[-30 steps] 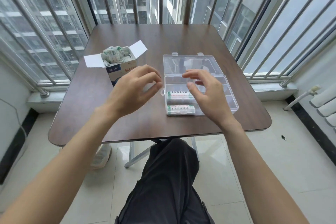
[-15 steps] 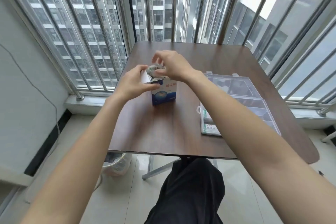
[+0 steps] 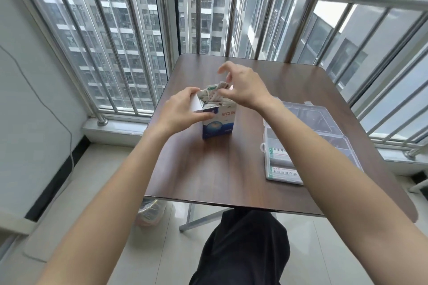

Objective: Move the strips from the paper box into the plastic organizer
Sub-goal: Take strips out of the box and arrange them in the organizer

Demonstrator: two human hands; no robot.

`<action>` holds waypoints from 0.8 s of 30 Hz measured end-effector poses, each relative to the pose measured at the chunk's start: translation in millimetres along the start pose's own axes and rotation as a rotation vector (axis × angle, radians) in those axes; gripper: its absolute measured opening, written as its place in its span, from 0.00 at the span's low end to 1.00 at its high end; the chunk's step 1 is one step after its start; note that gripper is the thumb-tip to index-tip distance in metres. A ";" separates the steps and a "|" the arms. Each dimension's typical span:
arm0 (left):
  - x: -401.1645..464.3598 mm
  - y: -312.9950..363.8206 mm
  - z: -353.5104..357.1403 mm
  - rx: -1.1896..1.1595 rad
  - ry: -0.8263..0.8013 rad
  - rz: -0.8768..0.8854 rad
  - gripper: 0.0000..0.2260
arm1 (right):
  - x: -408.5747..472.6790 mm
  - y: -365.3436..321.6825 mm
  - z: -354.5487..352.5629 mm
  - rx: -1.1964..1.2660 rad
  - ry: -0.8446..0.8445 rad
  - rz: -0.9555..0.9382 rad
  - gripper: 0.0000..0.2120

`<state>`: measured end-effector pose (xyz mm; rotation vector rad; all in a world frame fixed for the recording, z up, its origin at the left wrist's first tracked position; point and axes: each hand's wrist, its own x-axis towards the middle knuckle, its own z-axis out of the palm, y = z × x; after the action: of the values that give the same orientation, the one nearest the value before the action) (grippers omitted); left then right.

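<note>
While boxed, countless strips (image 3: 214, 95).

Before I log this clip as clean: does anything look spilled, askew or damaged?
Nothing is spilled. The strips sit jumbled, poking above the paper box, which the left hand steadies while the right hand pinches one. The plastic organizer lies open and flat.

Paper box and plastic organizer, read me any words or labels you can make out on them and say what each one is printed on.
"创口贴": white characters on the blue front of the paper box, the last one partly cut off.
Strips in the box: green print, too blurred to read.
Strips in the plastic organizer: green and dark print, too small to read.
</note>
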<state>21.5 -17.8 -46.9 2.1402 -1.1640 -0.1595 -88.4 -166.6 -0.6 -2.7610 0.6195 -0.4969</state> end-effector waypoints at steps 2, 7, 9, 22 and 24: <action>-0.5 2.1 -0.6 0.007 -0.011 0.000 0.35 | 3.1 -3.2 -0.5 -0.068 -0.014 0.037 0.20; -2.6 4.0 -1.7 0.016 -0.019 -0.012 0.36 | 10.6 -9.7 9.8 -0.146 0.059 -0.118 0.13; -3.1 3.6 -1.5 0.001 -0.021 -0.015 0.35 | 10.9 -6.5 13.1 -0.110 0.060 -0.202 0.09; -4.0 5.7 -0.1 0.031 -0.033 0.013 0.35 | 5.8 2.2 18.9 -0.110 0.011 -0.375 0.07; -3.7 4.5 -0.7 0.020 -0.037 0.007 0.35 | 4.8 3.9 16.6 -0.027 0.059 -0.370 0.05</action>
<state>16.5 -16.2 -44.3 2.1587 -1.1984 -0.1855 -79.4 -169.2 -15.6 -2.9051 0.1221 -0.6522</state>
